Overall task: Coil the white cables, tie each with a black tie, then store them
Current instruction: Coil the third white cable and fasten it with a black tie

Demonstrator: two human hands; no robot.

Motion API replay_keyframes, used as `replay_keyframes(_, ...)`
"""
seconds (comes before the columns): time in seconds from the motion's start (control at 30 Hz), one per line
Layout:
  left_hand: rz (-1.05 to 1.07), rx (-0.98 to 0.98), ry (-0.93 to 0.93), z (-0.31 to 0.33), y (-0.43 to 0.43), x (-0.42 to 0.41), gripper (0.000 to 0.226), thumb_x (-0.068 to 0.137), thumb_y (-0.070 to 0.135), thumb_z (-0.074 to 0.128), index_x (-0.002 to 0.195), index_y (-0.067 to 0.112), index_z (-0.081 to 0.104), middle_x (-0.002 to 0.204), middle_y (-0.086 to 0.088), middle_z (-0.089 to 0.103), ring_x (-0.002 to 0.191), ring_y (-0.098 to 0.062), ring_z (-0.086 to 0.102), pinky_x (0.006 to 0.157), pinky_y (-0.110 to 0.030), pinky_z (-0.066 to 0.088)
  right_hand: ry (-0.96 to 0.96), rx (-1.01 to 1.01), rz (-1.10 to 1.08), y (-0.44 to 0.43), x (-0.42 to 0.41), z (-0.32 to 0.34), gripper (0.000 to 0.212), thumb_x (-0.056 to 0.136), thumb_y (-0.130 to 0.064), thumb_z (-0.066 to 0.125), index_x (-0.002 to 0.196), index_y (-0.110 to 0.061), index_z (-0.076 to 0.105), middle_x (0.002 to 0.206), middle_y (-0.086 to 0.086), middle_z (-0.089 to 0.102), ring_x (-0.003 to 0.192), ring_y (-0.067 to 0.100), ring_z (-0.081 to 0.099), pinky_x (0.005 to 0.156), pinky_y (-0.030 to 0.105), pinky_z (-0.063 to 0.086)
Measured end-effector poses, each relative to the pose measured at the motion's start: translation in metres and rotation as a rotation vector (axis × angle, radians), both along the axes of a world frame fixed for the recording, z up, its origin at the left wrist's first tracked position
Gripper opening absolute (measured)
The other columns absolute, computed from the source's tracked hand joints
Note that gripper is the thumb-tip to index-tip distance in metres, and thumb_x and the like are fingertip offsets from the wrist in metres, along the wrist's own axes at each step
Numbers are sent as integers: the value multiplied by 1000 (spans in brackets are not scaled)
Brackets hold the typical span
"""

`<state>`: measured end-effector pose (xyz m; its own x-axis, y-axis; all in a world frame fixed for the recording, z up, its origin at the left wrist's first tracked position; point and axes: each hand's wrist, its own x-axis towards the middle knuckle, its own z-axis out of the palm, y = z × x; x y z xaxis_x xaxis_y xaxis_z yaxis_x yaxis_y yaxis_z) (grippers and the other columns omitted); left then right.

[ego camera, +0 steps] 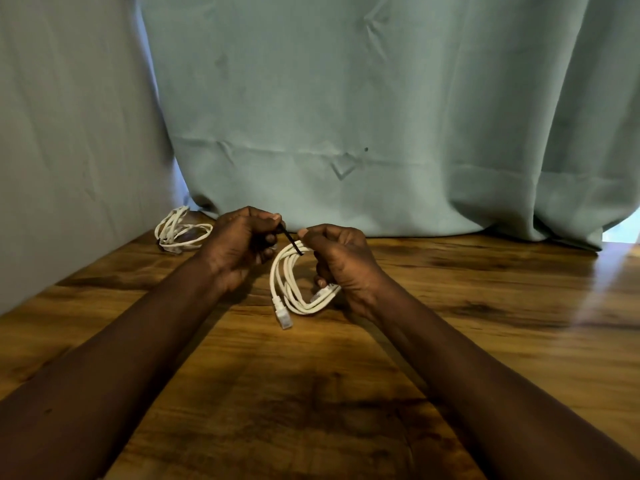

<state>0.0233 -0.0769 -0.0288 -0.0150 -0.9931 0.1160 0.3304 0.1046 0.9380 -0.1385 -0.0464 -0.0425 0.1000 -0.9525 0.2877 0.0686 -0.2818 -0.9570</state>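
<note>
The fingers (pixel 267 239) of the left hand (pixel 239 251) pinch the free end of the black tie (pixel 292 241). The tie's other end wraps the top of the coiled white cable (pixel 289 282). The right hand (pixel 344 268) holds this coil with curled fingers (pixel 321 271), over the bench (pixel 467 306) toward its far edge. A second white coil (pixel 181 230) lies at the far left corner, beside the curtain (pixel 346 116).

No text can be read anywhere. Held cable coil (pixel 294 284), second coil (pixel 181 231), black tie (pixel 293 241): no print, label or brand legible. Tabletop (pixel 450 323) shows wood grain only, curtain (pixel 346 98) is plain, no numbers or signs.
</note>
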Motion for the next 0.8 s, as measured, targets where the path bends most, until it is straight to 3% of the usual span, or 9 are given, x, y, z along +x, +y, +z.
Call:
replay_keyframes(0.13,23,103,147,2,-13,15,25,101,11,55,78,20,56,51,6,48,41,-4,39,42,-16,39,-4,25,111,4,-4,-11,11,95,-16,71,89,-8,68,51,-2,54,33,9,31,38,22,32)
replay_keyframes(0.27,110,-64,-91,-2,-15,34,14,101,22,62,88,20,62,61,4,58,46,-6,46,43,-18,39,-71,59,27,-3,-9,-16,12,92,-19,75,93,-9,68,55,-1,51,34,10,32,38,22,32)
replay_keyframes(0.5,-119,-180,-376,-13,-7,17,43,93,53,61,96,12,71,80,-10,66,59,-17,55,52,-26,38,-162,84,-55,-8,-12,-19,8,95,-17,71,93,-10,69,47,-8,52,33,9,33,43,24,32)
replay_keyframes(0.6,-163,-110,-505,-20,-7,15,57,93,63,54,102,9,70,76,-9,67,57,-17,56,51,-27,37,-185,92,-95,-8,-13,-18,9,95,-17,71,92,-9,67,45,-10,51,32,7,35,44,25,32)
replay_keyframes(0.67,-193,-63,-590,-19,-7,15,44,106,46,44,103,9,68,73,-8,68,55,-19,55,49,-27,36,-186,92,-106,-8,-12,-17,10,95,-17,70,88,-11,67,44,-11,50,31,7,35,43,24,32)
replay_keyframes(0.73,-273,-59,-616,-18,-7,16,26,104,11,41,108,8,67,76,-8,71,54,-20,56,46,-26,38,-186,91,-108,-7,-13,-17,11,95,-17,70,86,-12,67,43,-10,48,31,7,34,43,24,32)
replay_keyframes(0.8,-384,-72,-623,-18,-7,18,45,91,-16,42,121,8,66,85,-6,76,56,-21,58,45,-24,43,-186,87,-101,-7,-13,-17,8,96,-16,70,90,-10,68,44,-10,50,32,7,35,43,24,32)
